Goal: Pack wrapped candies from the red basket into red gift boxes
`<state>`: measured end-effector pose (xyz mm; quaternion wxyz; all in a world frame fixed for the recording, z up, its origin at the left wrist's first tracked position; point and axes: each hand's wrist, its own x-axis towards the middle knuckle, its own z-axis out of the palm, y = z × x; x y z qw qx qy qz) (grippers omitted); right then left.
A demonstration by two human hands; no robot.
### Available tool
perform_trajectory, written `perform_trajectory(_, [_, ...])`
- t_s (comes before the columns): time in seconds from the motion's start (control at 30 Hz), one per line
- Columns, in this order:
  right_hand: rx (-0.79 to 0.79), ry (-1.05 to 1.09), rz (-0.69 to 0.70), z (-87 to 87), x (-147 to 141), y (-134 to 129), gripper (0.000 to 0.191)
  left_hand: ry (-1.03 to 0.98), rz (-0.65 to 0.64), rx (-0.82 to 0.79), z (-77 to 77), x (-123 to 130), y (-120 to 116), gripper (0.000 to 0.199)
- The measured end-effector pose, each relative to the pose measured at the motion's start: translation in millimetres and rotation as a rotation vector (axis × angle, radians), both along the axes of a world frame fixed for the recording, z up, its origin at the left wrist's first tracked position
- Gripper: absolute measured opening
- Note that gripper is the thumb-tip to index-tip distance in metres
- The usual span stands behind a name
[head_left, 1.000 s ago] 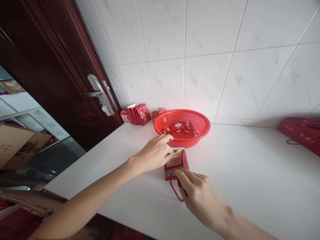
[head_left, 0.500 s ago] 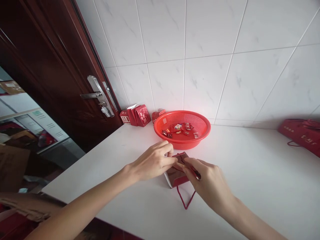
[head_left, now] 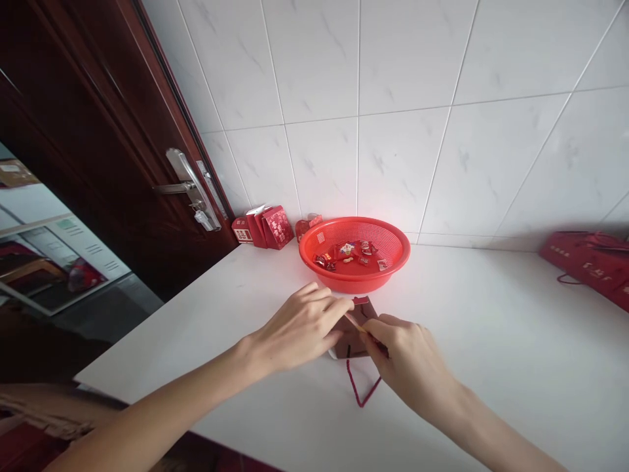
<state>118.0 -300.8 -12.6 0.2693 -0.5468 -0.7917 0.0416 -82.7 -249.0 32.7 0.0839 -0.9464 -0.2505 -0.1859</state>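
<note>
A small dark-red gift box (head_left: pixel 354 349) with a brownish face and a red cord handle (head_left: pixel 362 401) lies on the white table in front of me. My left hand (head_left: pixel 307 326) is at its left side, fingers curled over the edge, with the index fingertip by the far flap. Between my hands runs a thin pinkish strip (head_left: pixel 354 322). My right hand (head_left: pixel 405 347) pinches the strip's near end between thumb and forefinger, over the box's right side. The curled fingers of that hand hide a dark reddish bit beneath them.
Beyond the box stands a red plastic basket (head_left: pixel 354 283) with several wrapped sweets (head_left: pixel 366 248) inside. Folded red cartons (head_left: pixel 278 227) lean near the tiled wall at the left. A red bag (head_left: pixel 590 262) lies at the far right, and a dark door (head_left: pixel 142 131) stands left.
My left hand has spread a little, its index finger reaching farther toward the box's far flap. The strip between my hands shows more plainly. My right hand stays nearly in place.
</note>
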Motion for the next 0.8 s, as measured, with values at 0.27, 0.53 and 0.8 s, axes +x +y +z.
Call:
perform_trajectory(0.27, [-0.097,-0.014,0.345,13.9,7,-8,0.035,0.161,0.258,-0.219,6.4,2,-1,0.017])
perform_trajectory(0.53, [-0.21,0.027,0.308,29.0,25,-3,0.034,0.282,0.16,-0.356,14.4,25,-4,0.038])
perform_trajectory(0.8, [-0.356,0.109,0.151,37.9,32,7,0.037,0.093,0.052,-0.579,25.9,30,11,0.037])
